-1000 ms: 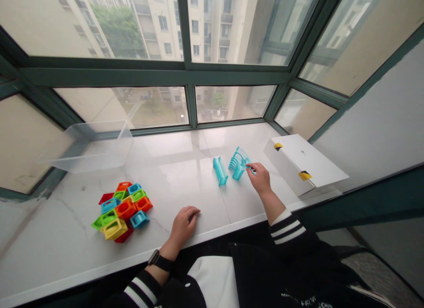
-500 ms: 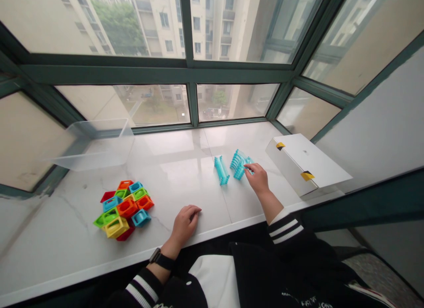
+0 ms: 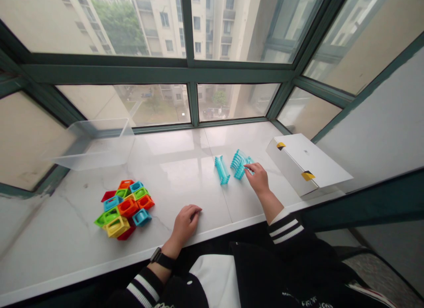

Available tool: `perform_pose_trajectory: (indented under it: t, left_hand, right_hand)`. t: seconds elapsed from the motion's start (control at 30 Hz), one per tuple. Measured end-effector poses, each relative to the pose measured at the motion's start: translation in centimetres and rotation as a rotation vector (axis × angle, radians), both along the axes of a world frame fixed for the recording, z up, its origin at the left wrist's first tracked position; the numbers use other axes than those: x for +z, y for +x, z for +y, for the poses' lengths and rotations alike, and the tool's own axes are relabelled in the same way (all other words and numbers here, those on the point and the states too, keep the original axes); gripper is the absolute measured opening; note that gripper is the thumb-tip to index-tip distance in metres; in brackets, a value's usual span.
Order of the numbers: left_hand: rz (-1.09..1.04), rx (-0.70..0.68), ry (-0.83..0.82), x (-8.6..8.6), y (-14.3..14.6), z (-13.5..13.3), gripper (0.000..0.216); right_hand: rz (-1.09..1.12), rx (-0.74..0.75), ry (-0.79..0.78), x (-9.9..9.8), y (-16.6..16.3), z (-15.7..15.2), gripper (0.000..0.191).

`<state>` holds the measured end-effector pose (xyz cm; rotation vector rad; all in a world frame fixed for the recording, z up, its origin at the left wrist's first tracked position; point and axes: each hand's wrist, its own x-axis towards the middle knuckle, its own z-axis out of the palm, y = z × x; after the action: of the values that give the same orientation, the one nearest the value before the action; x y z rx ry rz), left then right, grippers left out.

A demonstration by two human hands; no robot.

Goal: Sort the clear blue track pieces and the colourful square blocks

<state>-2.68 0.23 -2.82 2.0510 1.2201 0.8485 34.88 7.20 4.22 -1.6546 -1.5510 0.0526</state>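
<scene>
My right hand [image 3: 259, 179] pinches the near end of a curved turquoise ribbed piece [image 3: 239, 162] lying on the white marble sill [image 3: 185, 175]. A straight turquoise ribbed piece [image 3: 221, 170] lies just left of it, untouched. My left hand [image 3: 185, 223] rests near the sill's front edge with its fingers curled loosely and nothing in them. A heap of coloured hollow blocks [image 3: 124, 208], red, orange, green, blue and yellow, sits further left, well apart from both hands.
A clear plastic bin [image 3: 96, 144] stands at the back left by the window. A white cardboard box [image 3: 306, 164] with yellow-black tape lies to the right of my right hand. Window frames bound the sill behind and on both sides.
My right hand shifted slightly left along the curved turquoise piece, which settled a little. My left hand and the block heap stayed put.
</scene>
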Motion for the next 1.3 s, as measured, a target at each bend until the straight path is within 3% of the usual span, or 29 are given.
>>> perform_pose_trajectory:
  t: [0.63,0.77,0.9,1.0,1.13,1.23,1.3]
  left_hand:
    - [-0.002,-0.007,-0.002,-0.4,-0.1,0.1,0.021]
    - [-0.005,-0.006,0.002,-0.4,0.0,0.0,0.022]
    - [-0.006,-0.003,0.003,-0.3,0.0,0.0,0.023]
    - [-0.006,0.013,-0.003,-0.3,0.2,-0.1,0.023]
    - [-0.051,0.049,-0.067,0.1,0.2,-0.1,0.022]
    - [-0.095,0.037,-0.065,1.9,-1.0,0.3,0.026]
    - [-0.074,0.124,0.037,4.2,-3.0,0.9,0.028]
  right_hand:
    - [-0.005,0.02,-0.005,-0.4,0.1,-0.1,0.036]
    - [0.04,-0.051,0.095,-0.8,-0.3,-1.4,0.042]
    - [0.088,-0.067,0.194,-2.2,-1.3,-4.2,0.027]
    - [0.09,0.104,0.089,-4.2,-2.7,-6.5,0.019]
    - [0.041,0.393,-0.2,-6.8,-4.9,-8.5,0.019]
    - [-0.007,0.389,-0.279,-7.7,-5.8,-8.7,0.021]
    - [-0.001,0.366,-0.289,-7.9,-5.9,-8.6,0.022]
